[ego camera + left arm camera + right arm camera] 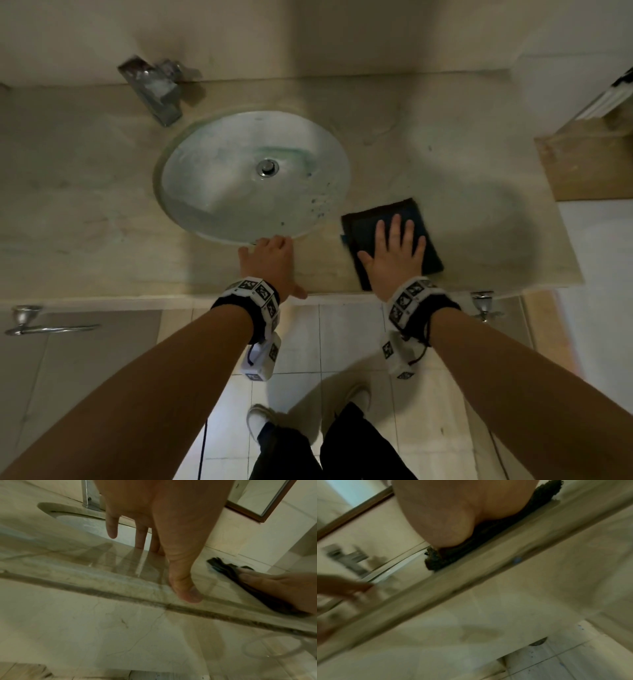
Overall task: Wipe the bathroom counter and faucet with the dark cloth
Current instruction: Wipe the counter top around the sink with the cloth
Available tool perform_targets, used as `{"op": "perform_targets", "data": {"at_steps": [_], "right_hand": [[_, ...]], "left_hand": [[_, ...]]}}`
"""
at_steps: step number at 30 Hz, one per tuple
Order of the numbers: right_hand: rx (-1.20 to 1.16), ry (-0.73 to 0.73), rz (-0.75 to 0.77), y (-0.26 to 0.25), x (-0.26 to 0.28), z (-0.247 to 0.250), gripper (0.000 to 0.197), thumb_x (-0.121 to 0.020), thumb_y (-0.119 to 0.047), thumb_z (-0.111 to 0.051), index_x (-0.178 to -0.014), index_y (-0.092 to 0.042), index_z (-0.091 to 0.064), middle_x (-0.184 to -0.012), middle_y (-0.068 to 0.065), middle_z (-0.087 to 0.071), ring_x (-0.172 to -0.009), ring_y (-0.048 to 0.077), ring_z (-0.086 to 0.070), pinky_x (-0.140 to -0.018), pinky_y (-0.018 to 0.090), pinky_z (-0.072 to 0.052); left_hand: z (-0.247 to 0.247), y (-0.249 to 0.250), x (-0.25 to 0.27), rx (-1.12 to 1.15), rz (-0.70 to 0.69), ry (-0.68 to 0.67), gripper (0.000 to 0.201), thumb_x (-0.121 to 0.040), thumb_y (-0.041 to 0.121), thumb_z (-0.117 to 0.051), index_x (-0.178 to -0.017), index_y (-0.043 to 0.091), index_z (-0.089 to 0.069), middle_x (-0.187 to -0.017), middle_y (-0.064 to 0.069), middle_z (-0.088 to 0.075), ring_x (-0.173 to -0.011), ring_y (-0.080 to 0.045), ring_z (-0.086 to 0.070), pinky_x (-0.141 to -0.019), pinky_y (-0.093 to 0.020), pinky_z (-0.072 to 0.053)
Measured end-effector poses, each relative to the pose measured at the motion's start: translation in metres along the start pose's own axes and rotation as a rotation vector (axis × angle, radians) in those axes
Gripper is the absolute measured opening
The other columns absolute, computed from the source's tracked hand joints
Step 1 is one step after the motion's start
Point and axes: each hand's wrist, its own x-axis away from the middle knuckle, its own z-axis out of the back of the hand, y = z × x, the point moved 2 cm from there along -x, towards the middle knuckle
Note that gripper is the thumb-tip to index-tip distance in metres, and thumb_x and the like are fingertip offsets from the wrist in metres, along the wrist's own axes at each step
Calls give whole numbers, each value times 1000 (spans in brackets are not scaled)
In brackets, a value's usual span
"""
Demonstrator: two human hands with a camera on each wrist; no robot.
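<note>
Nearest, at the front edge of the counter (pixel 102 219), the right hand (pixel 394 253) is laid flat on the folded dark cloth (pixel 418 219), fingers straight and spread, nothing gripped. The left hand (pixel 270 262) is rested beside the sink (pixel 191 164) rim, fingers extended; the thumb at the counter lip is shown only in the left wrist view. Specks and a drain (pixel 268 168) are seen in the basin. Farther back, the faucet (pixel 154 89) is blurred. The right wrist view is smeared.
</note>
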Motion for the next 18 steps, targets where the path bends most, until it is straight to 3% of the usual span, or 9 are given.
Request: {"op": "perform_targets", "data": {"at_steps": [4,8,13,18], "right_hand": [[24,-17,207,-74,10,-12,75,-97,-59,-18,-153,-18,12,-160,13,21,-146,36,20,-117,59,8],[29,-26,251,-85,10,-17,76,-96,-61,-19,-153,-21,11,-160,10,22,-146,33,22,-117,56,9],[35,-33,294,-45,7,-12,76,-96,-63,-21,-154,-23,9,-162,3,19,-148,25,18,-119,51,10],[-18,-31,68,47,0,-2,74,-96,-62,-13,-154,-23,12,-160,3,23,-147,25,20,-119,49,7]], "left_hand": [[-2,-1,-1,-13,1,24,107,-55,70,-76,-142,25,-34,-140,4,-43,-128,-24,-41,-102,-53,-34],[-1,-1,-1,-15,13,18,102,-54,72,-74,-139,27,-40,-135,5,-46,-126,-23,-42,-102,-52,-35],[1,2,0,-2,24,-11,108,-55,68,-77,-144,26,-32,-139,3,-43,-129,-24,-39,-104,-54,-33],[9,7,3,1,41,-47,109,-54,66,-80,-143,24,-34,-139,2,-42,-129,-25,-40,-104,-55,-32]]}}
